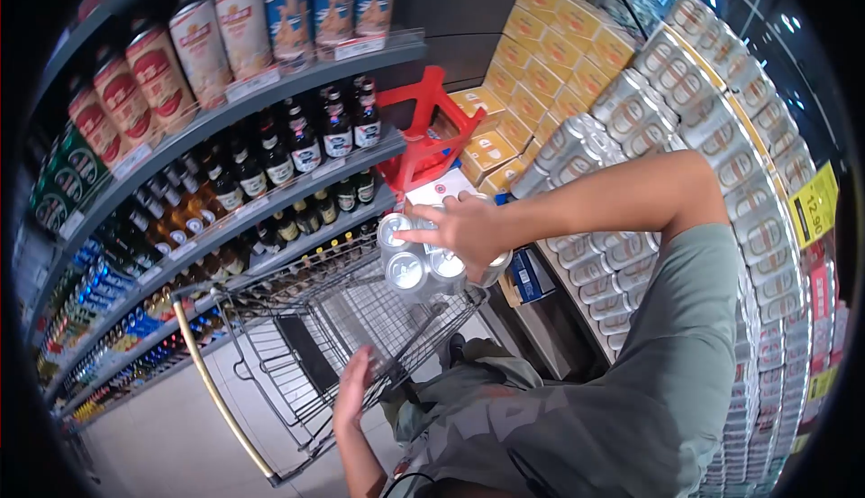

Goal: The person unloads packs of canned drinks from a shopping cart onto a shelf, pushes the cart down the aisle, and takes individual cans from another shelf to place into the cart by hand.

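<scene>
My right hand (464,232) reaches in from the right and grips a shrink-wrapped pack of silver-topped cans (407,270) from above, its fingers spread over the tops. The pack is above the far end of a wire shopping cart (329,322). Lower down, my left hand (353,388) is beside the cart's near side, somewhat blurred, with its fingers stretched out and nothing visible in them.
Shelves of bottles and cans (270,160) run along the left. A red plastic stool (423,133) is behind the pack, near stacked yellow boxes (541,65). Tall stacks of wrapped cans (757,201) rise on the right, with a yellow price sign (814,205).
</scene>
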Motion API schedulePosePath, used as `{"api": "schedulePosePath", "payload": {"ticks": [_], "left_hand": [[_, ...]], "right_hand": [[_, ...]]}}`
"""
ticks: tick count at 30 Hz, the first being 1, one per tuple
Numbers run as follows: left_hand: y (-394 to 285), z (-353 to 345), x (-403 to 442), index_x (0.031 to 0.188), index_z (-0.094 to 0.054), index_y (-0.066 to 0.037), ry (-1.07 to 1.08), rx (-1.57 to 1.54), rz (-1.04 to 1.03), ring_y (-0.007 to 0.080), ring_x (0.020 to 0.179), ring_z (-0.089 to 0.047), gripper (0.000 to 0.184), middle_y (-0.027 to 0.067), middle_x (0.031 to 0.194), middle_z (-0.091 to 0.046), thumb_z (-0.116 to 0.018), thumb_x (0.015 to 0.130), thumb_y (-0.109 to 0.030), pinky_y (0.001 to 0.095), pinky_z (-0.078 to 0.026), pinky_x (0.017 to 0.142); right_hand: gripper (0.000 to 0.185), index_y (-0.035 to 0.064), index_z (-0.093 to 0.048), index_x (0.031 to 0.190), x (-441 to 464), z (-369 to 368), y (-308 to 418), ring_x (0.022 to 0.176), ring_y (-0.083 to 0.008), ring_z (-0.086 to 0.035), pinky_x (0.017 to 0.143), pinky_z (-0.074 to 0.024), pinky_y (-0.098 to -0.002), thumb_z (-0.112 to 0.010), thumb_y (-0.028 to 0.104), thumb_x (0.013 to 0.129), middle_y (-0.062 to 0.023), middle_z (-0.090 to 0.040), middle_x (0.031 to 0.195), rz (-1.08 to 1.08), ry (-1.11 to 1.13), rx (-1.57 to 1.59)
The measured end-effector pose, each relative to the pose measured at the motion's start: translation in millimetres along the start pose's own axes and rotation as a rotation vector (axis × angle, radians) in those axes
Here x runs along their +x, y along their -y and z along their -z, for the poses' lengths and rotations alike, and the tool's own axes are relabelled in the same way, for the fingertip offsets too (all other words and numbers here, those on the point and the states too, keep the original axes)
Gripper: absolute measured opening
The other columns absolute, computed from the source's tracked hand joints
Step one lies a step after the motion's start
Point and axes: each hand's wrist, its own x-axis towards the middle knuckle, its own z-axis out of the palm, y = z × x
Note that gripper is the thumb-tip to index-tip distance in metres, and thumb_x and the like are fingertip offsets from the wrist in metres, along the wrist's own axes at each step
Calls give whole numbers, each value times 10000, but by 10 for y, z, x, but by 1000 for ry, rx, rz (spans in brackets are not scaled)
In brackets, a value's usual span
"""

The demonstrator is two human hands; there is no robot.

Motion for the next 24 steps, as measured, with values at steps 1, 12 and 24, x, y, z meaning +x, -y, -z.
{"api": "schedulePosePath", "payload": {"ticks": [1, 12, 24], "left_hand": [[-181, -371, 77, 1502, -389, 24, 280, -283, 9, 268, 1355, -503, 639, 155, 1500, -492, -459, 1062, -434, 389, -415, 1092], [-2104, -3289, 1898, 1394, -323, 30, 324, -31, -1065, 245, 1151, -591, 1148, 130, 1258, -576, -956, 601, -507, 395, -483, 1004], [-2876, -5066, 3152, 1314, -505, 6, 752, 197, -897, 172, 1133, -616, 861, 80, 1233, -642, -972, 641, -259, 354, -497, 1000]], "right_hand": [[1335, 331, -179, 1610, -212, 125, -94, 1122, -494, -587, 929, -487, -543, -936, 337, 511, -190, -304, 1562, -36, -47, 6], [1149, 117, -299, 1564, -2333, 969, -1280, 1232, -398, -565, 993, -504, -436, -866, 181, 566, -223, -464, 1422, -415, -410, 236], [1133, -39, -323, 1524, -2794, 300, -3159, 1264, -370, -544, 1058, -464, -385, -852, 299, 580, -282, -543, 1345, -617, -435, 282]]}}
